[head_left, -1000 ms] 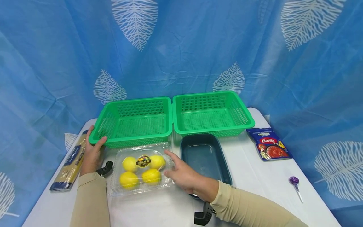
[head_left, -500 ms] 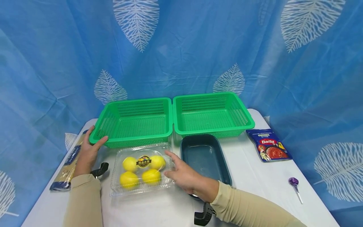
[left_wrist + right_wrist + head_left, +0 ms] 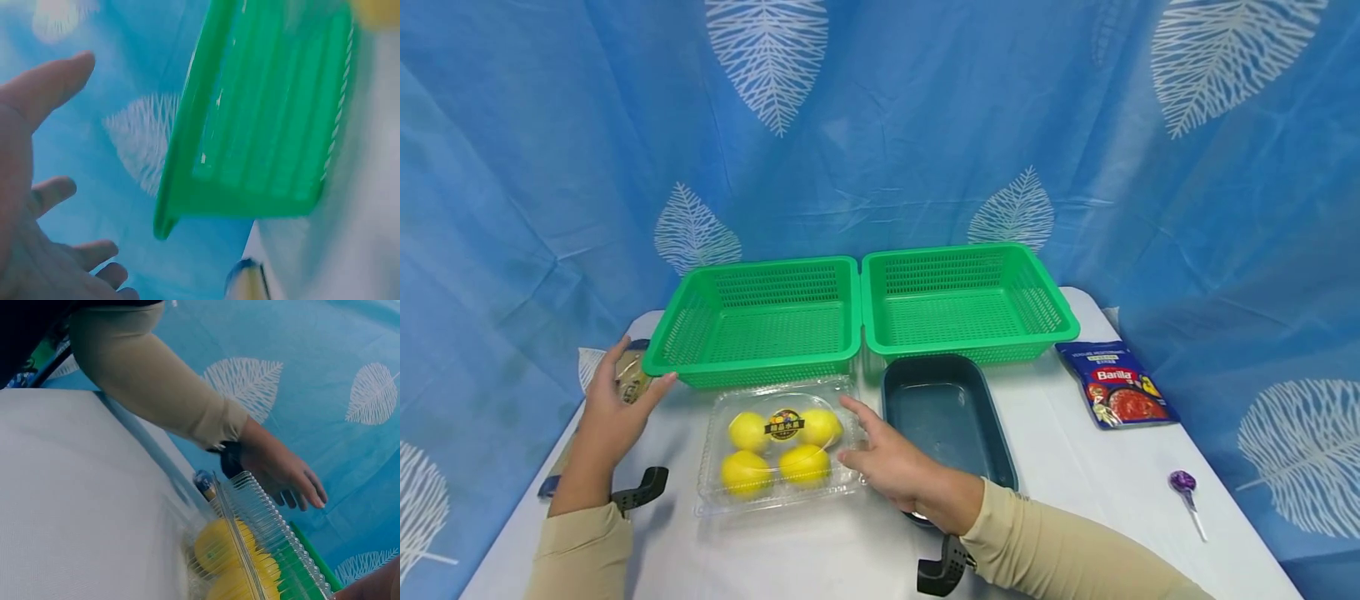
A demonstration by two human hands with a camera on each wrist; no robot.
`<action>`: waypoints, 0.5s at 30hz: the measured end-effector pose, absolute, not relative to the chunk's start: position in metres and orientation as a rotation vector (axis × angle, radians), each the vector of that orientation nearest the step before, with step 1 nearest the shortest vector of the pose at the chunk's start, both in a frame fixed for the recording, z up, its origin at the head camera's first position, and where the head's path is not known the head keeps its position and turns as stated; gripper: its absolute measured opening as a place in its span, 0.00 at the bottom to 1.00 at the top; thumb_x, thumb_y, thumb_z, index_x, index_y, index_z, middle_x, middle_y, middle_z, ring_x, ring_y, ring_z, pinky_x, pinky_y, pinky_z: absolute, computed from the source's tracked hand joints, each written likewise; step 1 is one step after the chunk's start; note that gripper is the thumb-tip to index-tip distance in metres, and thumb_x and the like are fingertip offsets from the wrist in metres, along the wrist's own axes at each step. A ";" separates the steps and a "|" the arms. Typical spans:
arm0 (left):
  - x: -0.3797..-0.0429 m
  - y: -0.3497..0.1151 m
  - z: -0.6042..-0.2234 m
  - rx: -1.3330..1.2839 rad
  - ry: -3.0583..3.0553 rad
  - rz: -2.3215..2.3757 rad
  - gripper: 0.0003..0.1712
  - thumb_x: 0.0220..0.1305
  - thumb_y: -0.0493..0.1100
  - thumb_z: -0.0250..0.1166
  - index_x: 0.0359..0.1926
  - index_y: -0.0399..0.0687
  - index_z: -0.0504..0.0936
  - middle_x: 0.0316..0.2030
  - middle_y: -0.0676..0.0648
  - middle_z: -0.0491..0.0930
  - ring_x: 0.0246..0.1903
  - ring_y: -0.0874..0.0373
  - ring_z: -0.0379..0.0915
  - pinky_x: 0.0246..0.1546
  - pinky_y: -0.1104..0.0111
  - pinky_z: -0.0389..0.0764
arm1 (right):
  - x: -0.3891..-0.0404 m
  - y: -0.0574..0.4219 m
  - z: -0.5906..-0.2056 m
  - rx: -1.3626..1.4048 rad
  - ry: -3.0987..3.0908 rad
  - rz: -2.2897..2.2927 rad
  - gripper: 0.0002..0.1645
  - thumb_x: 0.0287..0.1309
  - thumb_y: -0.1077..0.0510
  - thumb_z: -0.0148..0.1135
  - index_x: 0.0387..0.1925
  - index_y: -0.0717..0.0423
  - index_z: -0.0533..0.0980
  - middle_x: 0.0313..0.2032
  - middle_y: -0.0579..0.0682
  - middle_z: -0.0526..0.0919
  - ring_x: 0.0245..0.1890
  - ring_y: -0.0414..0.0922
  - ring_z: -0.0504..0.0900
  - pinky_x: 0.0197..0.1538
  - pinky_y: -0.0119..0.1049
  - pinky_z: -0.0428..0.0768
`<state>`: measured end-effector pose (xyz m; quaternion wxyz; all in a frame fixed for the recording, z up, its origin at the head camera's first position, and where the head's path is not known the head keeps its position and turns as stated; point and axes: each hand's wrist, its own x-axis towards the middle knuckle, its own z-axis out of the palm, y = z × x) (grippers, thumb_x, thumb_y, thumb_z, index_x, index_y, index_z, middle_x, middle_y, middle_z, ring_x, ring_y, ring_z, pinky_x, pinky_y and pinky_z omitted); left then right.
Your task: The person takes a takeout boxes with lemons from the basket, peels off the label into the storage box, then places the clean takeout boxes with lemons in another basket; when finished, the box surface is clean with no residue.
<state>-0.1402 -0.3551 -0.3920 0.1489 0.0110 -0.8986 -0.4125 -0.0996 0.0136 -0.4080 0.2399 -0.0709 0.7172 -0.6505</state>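
Note:
My left hand (image 3: 610, 421) is raised with fingers spread, just off the near left corner of the left green basket (image 3: 752, 371). Beneath that hand lies a long packet of spaghetti (image 3: 632, 367), partly covered by the hand and wrist. In the left wrist view the palm and separated fingers (image 3: 53, 87) hold nothing. My right hand (image 3: 898, 467) lies at the right edge of a clear plastic box (image 3: 775, 504), thumb and forefinger extended over its edge; whether they press on it I cannot tell. Several lemons (image 3: 748, 432) show through the labelled lid.
A second green basket (image 3: 955, 348) stands beside the first. The dark blue dish (image 3: 934, 412) sits right of the lemon box, partly under my right hand. Farther right lie a blue Barilla sauce pouch (image 3: 1120, 396) and a purple lollipop (image 3: 1182, 481). A blue curtain (image 3: 910, 150) hangs behind.
My left hand has come away from the left basket's corner, moving left and toward me over the spaghetti packet. The right hand and the lemon box have stayed in place.

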 end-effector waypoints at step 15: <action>-0.091 -0.307 -0.406 -0.366 -2.741 -1.303 0.49 0.63 0.45 0.64 0.73 0.70 0.41 0.72 0.50 0.36 0.68 0.40 0.32 0.52 0.29 0.44 | -0.101 0.014 -0.410 -0.206 1.910 -1.802 0.44 0.62 0.66 0.56 0.71 0.33 0.51 0.71 0.57 0.43 0.65 0.62 0.53 0.58 0.62 0.60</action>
